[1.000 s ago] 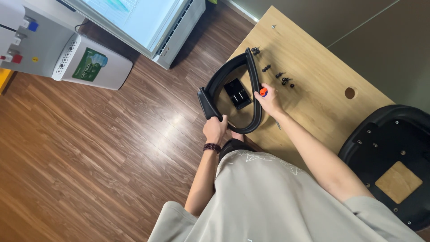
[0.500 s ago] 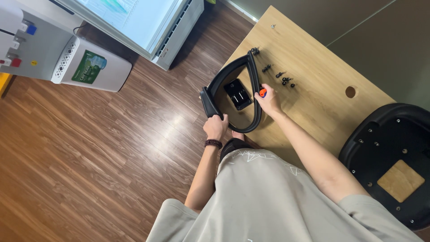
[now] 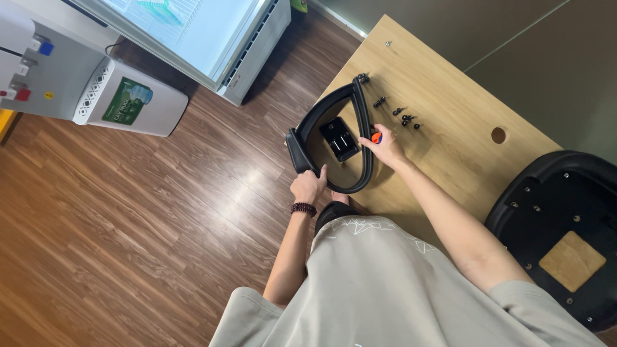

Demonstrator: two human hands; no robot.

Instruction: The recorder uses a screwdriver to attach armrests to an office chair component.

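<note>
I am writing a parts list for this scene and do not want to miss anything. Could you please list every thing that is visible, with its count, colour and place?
armrest loop: one, black, on the table's near left edge, partly over the floor
flat plate: one, black, on the table inside the loop
screws: several, black, on the table beyond the loop
table: one, light wood, with a round hole at right
chair seat: one, black with a wooden patch, upside down at right
water dispenser: one, white, on the floor at upper left
floor: dark wood planks
left hand: grips the loop's near end
right hand: holds an orange-tipped tool against the loop
</note>
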